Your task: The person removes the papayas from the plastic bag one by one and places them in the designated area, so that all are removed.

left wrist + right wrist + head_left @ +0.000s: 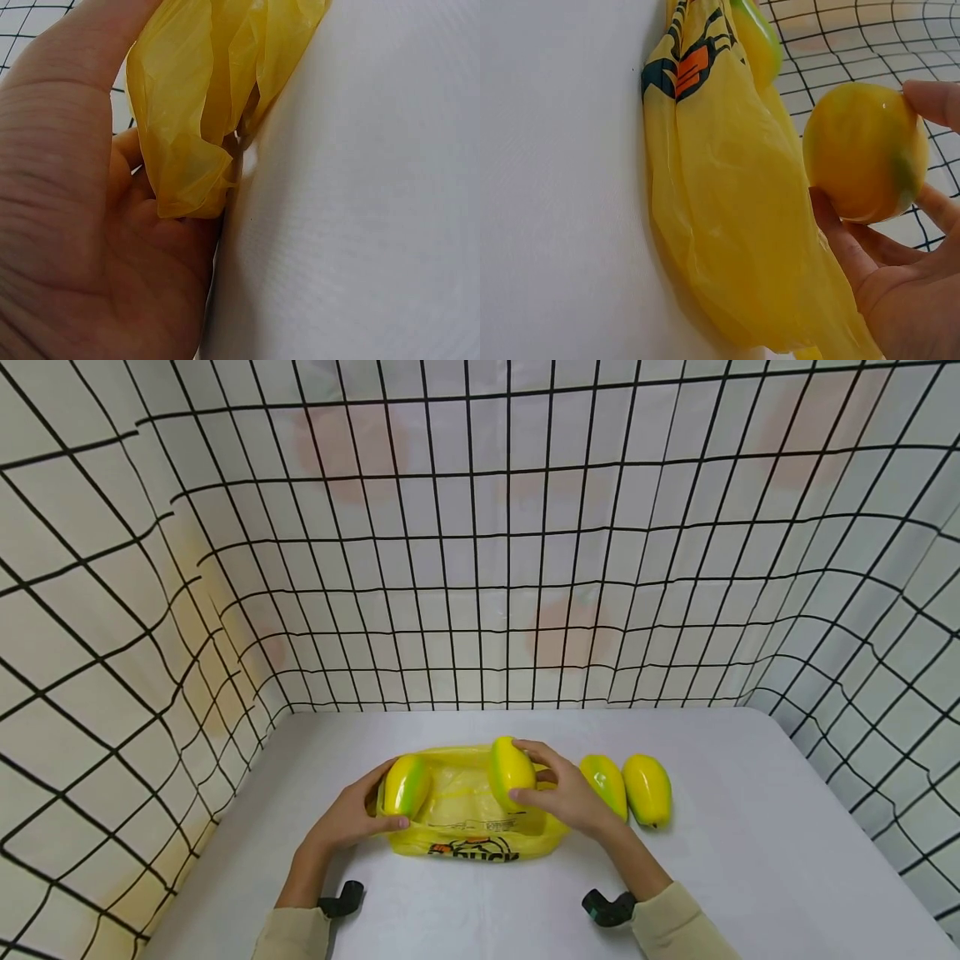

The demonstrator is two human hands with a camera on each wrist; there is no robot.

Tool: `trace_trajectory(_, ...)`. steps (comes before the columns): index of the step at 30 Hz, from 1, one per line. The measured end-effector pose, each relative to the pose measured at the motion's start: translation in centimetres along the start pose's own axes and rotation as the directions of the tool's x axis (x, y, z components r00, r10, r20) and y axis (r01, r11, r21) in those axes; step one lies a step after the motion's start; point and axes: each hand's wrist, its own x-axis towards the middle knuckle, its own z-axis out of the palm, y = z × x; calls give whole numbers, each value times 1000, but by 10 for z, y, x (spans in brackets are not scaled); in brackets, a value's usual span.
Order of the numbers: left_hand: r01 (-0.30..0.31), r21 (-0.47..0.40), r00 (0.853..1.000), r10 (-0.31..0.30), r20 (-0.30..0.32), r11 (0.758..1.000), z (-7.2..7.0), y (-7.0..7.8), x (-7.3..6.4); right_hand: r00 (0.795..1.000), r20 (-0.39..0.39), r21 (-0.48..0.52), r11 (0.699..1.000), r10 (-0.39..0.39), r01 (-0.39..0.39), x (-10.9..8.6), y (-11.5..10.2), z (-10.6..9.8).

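A yellow plastic bag with dark print on its front lies with its mouth spread upward. Inside its left end sits a yellow-green mango. My left hand holds that end of the bag, thumb along the front rim and fingers behind; the left wrist view shows crumpled yellow film within the hand's curve. Over the right part of the bag, my right hand grips a second mango between thumb and fingers. In the right wrist view this mango is held beside the bag wall.
Two more mangoes, one greenish and one yellow, lie side by side right of the bag. A white table carries everything. Black wire grid before white sheeting encloses the back and sides.
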Motion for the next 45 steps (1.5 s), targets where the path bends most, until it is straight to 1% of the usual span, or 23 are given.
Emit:
trace_trajectory(6,2,0,1000,-2,3,1000,0,-1,0,1000,-7,-15,1000,1,-1,-5,0,-8)
trace_trajectory(12,18,-2,1000,-18,6,1000,-1,0,0,999,-30,-57,998,10,-12,-10,1,-18)
trace_trajectory(14,14,-2,1000,-14,7,1000,-1,1,0,999,-37,-71,997,9,-12,-12,1,-23)
trace_trajectory(20,-7,0,1000,7,7,1000,-2,3,-1,999,-53,-91,996,-14,9,-19,2,-40)
trace_trajectory(27,4,6,1000,-4,7,1000,-2,4,-2,996,-78,-98,994,-47,39,-25,6,-60)
trace_trajectory(32,5,5,1000,-5,8,1000,-1,4,-2,994,-92,-122,991,-64,53,-31,6,-74)
trace_trajectory(37,0,0,1000,0,8,1000,-1,4,-2,992,-111,-146,988,-65,48,-38,7,-87)
trace_trajectory(42,-11,-16,1000,11,6,1000,-1,4,-3,991,-123,-149,988,-56,38,-44,11,-102)
trace_trajectory(45,0,-12,1000,0,8,1000,-1,4,-3,989,-136,-146,988,-59,39,-48,13,-112)
